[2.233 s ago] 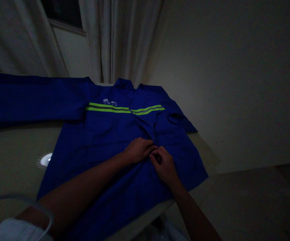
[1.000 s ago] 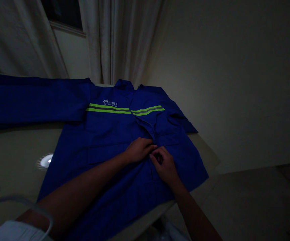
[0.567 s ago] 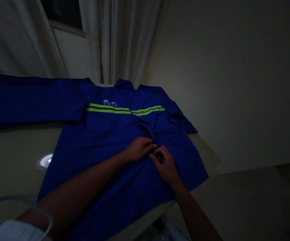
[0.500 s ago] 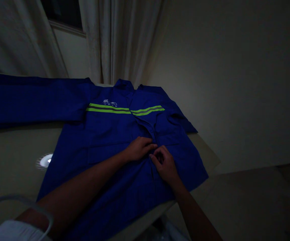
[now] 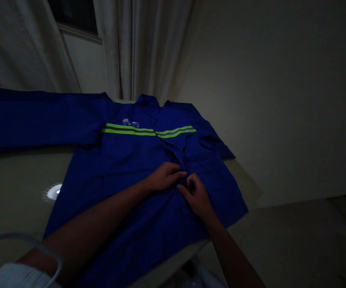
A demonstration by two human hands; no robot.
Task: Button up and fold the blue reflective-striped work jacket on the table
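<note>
A blue work jacket (image 5: pixel 125 160) with yellow-green reflective stripes (image 5: pixel 149 131) lies front-up on a pale table (image 5: pixel 14 176), one sleeve spread out to the left. My left hand (image 5: pixel 165 176) rests on the jacket's front opening, its fingers pinching the left edge of the placket. My right hand (image 5: pixel 195 195) meets it from the right, fingers curled on the other edge of the fabric. Both hands touch at the middle of the jacket front. What lies between the fingertips is too dark to make out.
Pale curtains (image 5: pixel 143 44) hang behind the table below a dark window (image 5: pixel 74 16). A bare wall (image 5: pixel 265 88) stands to the right. A bright reflection (image 5: pixel 54 191) shows on the tabletop left of the jacket. A white cable (image 5: pixel 17 240) loops at the lower left.
Both hands stay at the same spot on the jacket front. Only the fingers shift slightly; the jacket has not moved.
</note>
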